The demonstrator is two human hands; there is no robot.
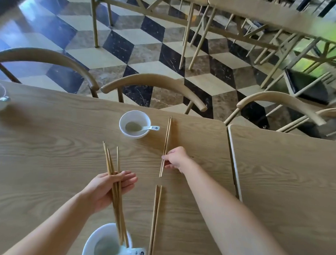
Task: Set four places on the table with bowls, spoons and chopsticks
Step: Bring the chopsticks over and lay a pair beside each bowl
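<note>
Touching right hand (176, 159): chopsticks (166, 144) (tabletop)

Pale wood table (49, 131) fills the lower frame, grain running across; a second table (289, 180) butts against it at right, a thin seam between them; three curved chair backs (152, 80) line the far edge, one at left, one at centre, one at right; beyond them the floor (141, 42) shows a cube pattern in cream, brown and black marble, glossy, with bluish glare at upper left; another long table (254, 10) and more chairs crowd the upper right; green light spills in at far right.
</note>
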